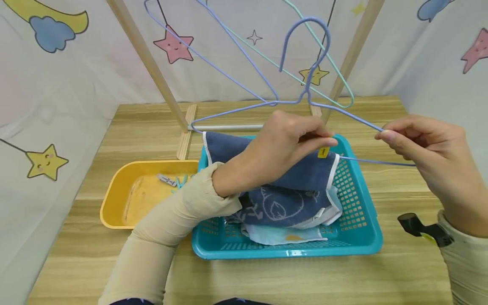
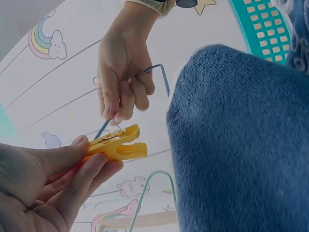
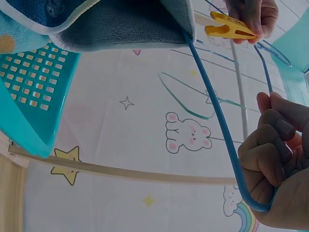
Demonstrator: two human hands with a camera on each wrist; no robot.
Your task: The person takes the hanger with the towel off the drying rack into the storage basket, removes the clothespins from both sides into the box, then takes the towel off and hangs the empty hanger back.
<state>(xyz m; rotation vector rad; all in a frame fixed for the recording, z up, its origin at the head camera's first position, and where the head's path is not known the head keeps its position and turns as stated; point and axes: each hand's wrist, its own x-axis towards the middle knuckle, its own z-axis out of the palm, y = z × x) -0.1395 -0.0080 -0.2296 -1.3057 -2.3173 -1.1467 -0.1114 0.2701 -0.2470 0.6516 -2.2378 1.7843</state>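
Note:
In the head view my left hand [image 1: 280, 137] pinches a yellow clothespin [image 1: 323, 152] just above the upper edge of a dark blue towel [image 1: 305, 176]. The left wrist view shows the clothespin [image 2: 113, 145] between thumb and fingers, its jaws apart and pointing at the towel [image 2: 241, 135]. My right hand [image 1: 438, 148] grips the right arm of a blue-purple clothes hanger [image 1: 326, 40]. The towel is folded over the hanger's lower bar, and its lower part hangs into a teal basket [image 1: 375, 237]. In the right wrist view, my right fingers [image 3: 265, 150] curl around the hanger's end.
Other cloths, one a light blue cloth [image 1: 274, 235], lie in the basket. A yellow tub [image 1: 110, 203] with small clips stands left on the wooden table [image 1: 305, 279]. Behind is a wooden rack [image 1: 148, 63] with a blue hanger [image 1: 217, 65] and a green hanger [image 1: 339, 76].

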